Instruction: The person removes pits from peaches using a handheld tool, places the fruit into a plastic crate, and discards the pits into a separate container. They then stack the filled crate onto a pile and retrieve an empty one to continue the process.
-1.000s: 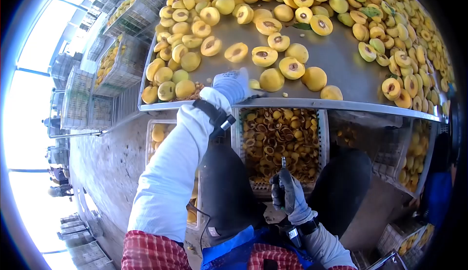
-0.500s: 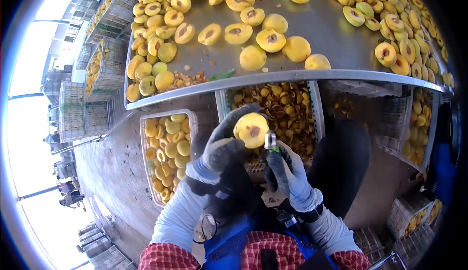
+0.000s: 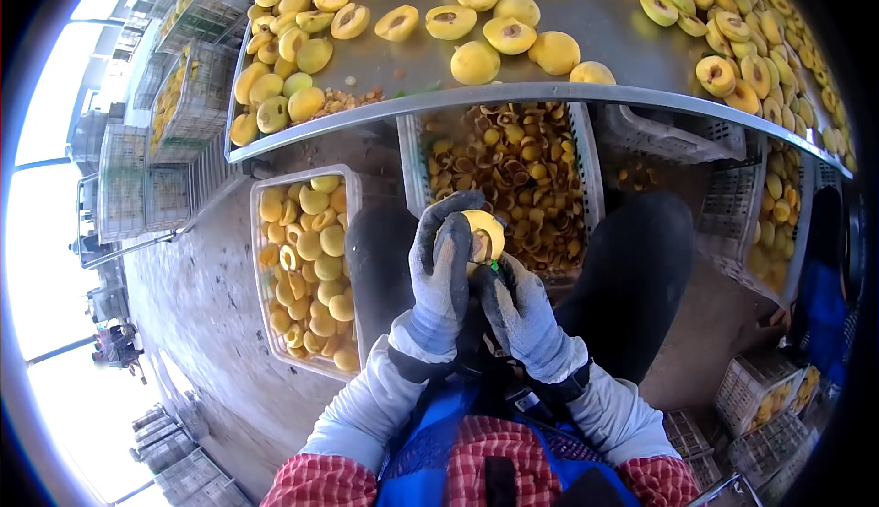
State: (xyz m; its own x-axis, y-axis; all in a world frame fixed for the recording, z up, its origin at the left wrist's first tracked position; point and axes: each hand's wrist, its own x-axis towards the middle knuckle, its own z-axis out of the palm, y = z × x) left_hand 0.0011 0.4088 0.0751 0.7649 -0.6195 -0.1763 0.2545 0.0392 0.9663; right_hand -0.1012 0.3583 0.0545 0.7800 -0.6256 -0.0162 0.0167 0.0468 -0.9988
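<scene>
In a dark-palmed work glove, my left hand (image 3: 438,269) is closed round a yellow peach half (image 3: 492,225), its cut face turned partly toward my right hand. My right hand (image 3: 526,319), gloved the same way, grips a small pitting tool (image 3: 495,266); only a bit of green on it shows. Its metal head is hidden at the fruit's cut face, around the stone cavity. Both hands are close together above my lap, just in front of a crate (image 3: 588,164) filled with peach scraps.
A metal table (image 3: 595,40) with piles of halved peaches spans the top, its raised rim (image 3: 513,93) toward me. On the floor at left stands a white crate (image 3: 259,260) of peach halves. More crates (image 3: 732,205) stand at right, and stacked crates (image 3: 124,173) at far left.
The peach half has turned and my left hand has wrapped further round it. The tool's metal head has gone from view against the fruit. My hands have drawn together, and the view has shifted slightly.
</scene>
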